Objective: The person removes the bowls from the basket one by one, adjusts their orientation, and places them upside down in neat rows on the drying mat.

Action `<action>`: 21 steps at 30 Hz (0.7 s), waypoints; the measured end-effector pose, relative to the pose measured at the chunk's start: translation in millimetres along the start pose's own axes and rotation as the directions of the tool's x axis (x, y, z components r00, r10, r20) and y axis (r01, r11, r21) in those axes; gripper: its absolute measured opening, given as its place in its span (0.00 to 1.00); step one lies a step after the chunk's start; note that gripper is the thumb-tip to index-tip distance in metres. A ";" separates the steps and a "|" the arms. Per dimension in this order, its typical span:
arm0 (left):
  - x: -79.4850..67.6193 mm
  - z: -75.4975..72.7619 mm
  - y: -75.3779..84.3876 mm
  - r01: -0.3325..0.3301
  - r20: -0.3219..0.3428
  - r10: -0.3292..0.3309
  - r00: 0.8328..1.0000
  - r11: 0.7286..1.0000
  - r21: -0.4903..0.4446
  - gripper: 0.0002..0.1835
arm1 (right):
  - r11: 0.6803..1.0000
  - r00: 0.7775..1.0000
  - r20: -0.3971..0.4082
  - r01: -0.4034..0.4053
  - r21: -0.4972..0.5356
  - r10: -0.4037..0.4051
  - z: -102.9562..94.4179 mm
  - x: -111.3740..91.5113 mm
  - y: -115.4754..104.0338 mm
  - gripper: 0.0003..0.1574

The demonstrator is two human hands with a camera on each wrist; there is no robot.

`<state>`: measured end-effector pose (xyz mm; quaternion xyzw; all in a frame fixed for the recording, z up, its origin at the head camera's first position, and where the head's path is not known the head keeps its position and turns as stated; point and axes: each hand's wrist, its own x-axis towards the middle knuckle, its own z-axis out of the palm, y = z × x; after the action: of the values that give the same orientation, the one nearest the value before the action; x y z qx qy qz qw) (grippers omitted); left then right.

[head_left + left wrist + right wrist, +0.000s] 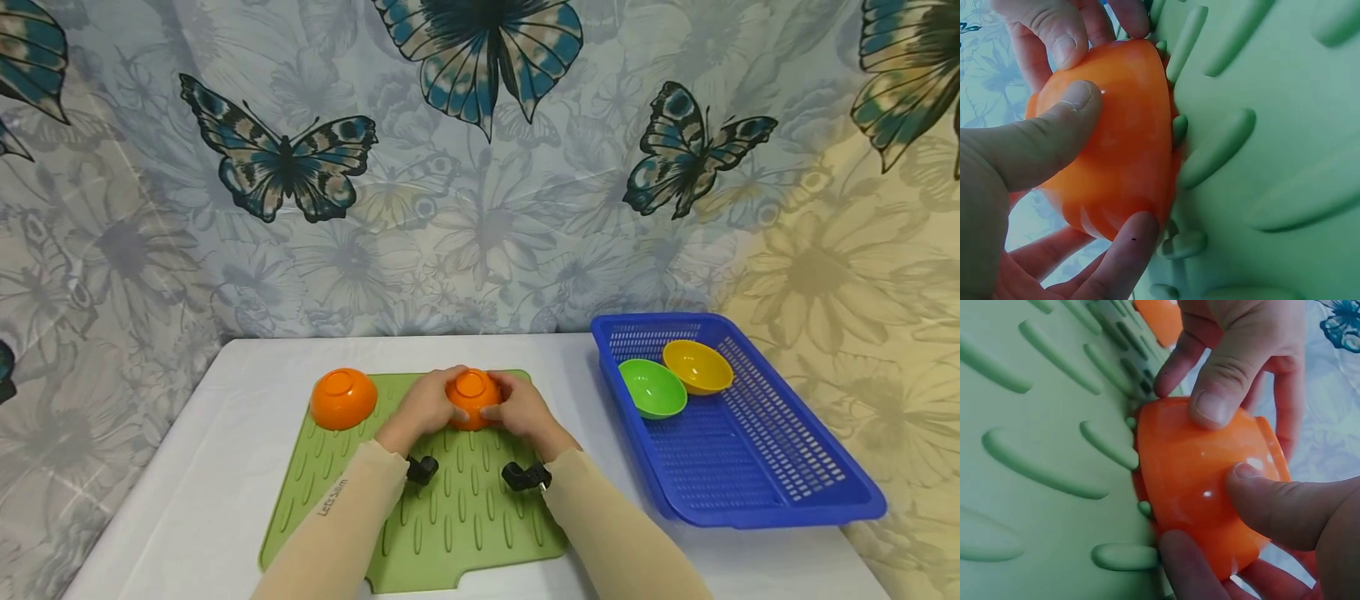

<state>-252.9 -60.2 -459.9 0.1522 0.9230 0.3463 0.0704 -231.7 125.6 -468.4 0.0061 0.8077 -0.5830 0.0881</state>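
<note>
Both hands grip one small orange bowl (472, 402), which is upside down on the green ridged mat (450, 500). My left hand (429, 403) curls round its left side, thumb on the near wall. From the other side my right hand (525, 408) does the same. In the left wrist view the bowl (1122, 137) has its rim right at the mat's ridges. The right wrist view shows both thumbs pressing the wall of the bowl (1197, 475). A second, larger orange bowl (343, 400) lies upside down at the mat's back left corner.
To the right stands a blue plastic basket (757, 475) with slotted walls. Inside it, toward the back, a green bowl (652, 389) and a yellow bowl (697, 367) sit open side up. A white cloth (195, 467) covers the table, and a butterfly-print curtain (480, 250) hangs behind.
</note>
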 end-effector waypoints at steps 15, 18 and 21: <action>3.1 2.6 2.9 0.036 0.019 -0.036 0.999 0.999 0.022 0.42 | 0.979 0.999 0.020 -0.042 -0.198 0.047 -10.9 -14.8 -21.8 0.41; 3.3 1.3 0.8 0.036 0.027 -0.036 0.999 0.999 0.004 0.42 | 0.979 0.994 0.074 -0.060 -0.197 0.075 -27.4 -24.7 -45.1 0.39; 2.9 -0.9 -1.3 0.046 0.036 -0.046 0.998 0.999 -0.017 0.42 | 0.987 0.983 0.151 -0.079 -0.141 0.100 -54.5 -35.0 -68.2 0.38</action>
<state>-256.2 -60.7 -460.2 0.1364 0.9217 0.3502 0.0959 -212.2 158.5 -382.5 -0.0096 0.8345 -0.5214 0.1782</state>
